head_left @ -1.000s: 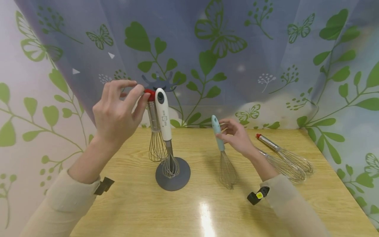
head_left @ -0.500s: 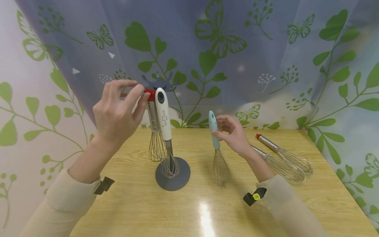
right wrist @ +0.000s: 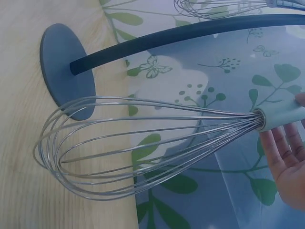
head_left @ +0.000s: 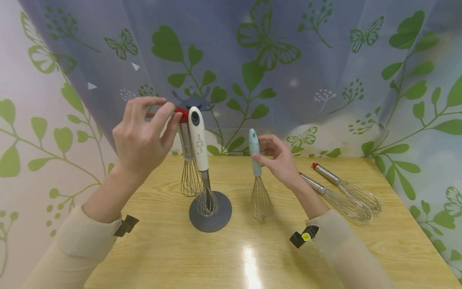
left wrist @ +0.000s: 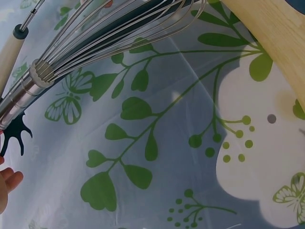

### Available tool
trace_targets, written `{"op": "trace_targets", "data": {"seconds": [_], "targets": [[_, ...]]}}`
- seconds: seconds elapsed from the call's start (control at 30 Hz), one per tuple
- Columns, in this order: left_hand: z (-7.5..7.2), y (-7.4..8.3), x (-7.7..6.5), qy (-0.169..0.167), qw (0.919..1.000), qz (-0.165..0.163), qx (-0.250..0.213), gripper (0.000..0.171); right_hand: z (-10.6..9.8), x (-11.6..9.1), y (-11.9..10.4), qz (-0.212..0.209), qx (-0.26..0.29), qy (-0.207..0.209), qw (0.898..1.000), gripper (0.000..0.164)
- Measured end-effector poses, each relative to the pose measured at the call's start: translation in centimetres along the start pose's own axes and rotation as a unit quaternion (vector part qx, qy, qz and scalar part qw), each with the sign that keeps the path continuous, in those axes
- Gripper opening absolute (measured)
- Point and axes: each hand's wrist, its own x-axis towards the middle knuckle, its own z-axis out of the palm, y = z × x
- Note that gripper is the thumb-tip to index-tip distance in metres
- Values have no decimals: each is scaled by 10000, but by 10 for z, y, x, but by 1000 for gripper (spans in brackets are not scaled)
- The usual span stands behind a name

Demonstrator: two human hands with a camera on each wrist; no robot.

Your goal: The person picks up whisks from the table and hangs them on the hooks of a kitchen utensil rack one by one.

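My left hand (head_left: pixel 138 132) pinches the red tip of a steel-handled whisk (head_left: pixel 187 142) beside the hooked top of a dark grey utensil stand (head_left: pixel 223 212). A white-handled whisk (head_left: pixel 199 140) hangs from the stand, its wires down in front of the post. In the left wrist view, only fingers (left wrist: pixel 12 179) of that hand show near the stand's hooks (left wrist: pixel 19 131). Right of the stand, my right hand (head_left: pixel 279 162) holds a light blue whisk (head_left: pixel 255 150) by its handle, wires downward. The right wrist view shows its wire loops (right wrist: pixel 143 148) large.
Two more steel whisks lie on the wooden table (head_left: pixel 162 257) at the right: a red-tipped one (head_left: pixel 330 174) and another one (head_left: pixel 317 186) overlapping it. Behind the table hangs a leaf-and-butterfly patterned curtain (head_left: pixel 310 76).
My right hand has moved left and slightly up with the light blue whisk, closer to the stand. My left hand has stayed at the red tip.
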Motion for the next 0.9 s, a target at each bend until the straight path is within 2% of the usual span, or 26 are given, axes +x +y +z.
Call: {"op": "trace_targets", "data": {"seconds": [0.3, 0.6, 0.9], "targets": [[0, 1, 0, -21, 10000, -8, -14, 12, 10, 4, -9, -199, 106, 191, 9996, 47], [0, 0, 0, -12, 10000, -1, -1, 12, 21, 8, -20, -341, 416, 155, 9984, 46], [-1, 0, 1, -71, 10000, -20, -7, 12, 28, 11, -32, -738, 483, 143, 9960, 42]]}}
